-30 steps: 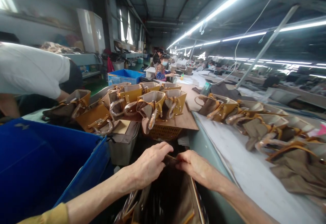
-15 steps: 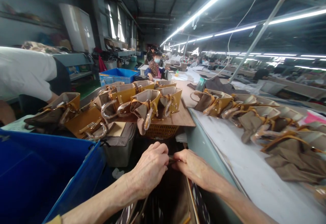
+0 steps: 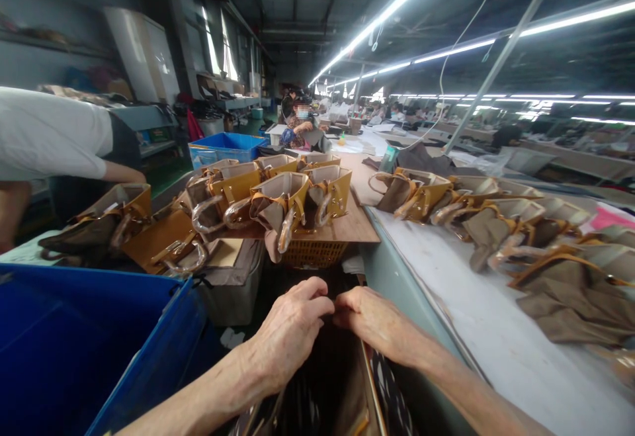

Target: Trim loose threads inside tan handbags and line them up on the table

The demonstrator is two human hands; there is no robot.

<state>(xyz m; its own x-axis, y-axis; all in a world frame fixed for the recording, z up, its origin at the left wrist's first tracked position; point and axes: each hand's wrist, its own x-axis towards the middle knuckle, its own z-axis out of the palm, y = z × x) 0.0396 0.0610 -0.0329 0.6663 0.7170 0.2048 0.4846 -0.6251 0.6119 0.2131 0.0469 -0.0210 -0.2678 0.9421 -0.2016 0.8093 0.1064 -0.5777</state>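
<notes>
My left hand (image 3: 290, 330) and my right hand (image 3: 374, 322) meet at the bottom centre, fingertips touching. Both are closed in a pinch on the top edge of a dark brown bag (image 3: 342, 396) that stands below them; what exactly the fingers grip is hidden. Beyond my hands, several tan and yellow handbags (image 3: 280, 201) stand on a wooden board (image 3: 357, 227) over a yellow basket (image 3: 315, 254).
A blue crate (image 3: 84, 343) fills the lower left. A row of tan handbags (image 3: 501, 224) lies along the white belt (image 3: 476, 330) on the right. A person in a white shirt (image 3: 49, 135) bends at the left. Another blue bin (image 3: 225, 148) and seated workers are further back.
My hands have drawn closer until the fingertips touch, and the thin strip seen between them earlier no longer shows. The view has shifted slightly left.
</notes>
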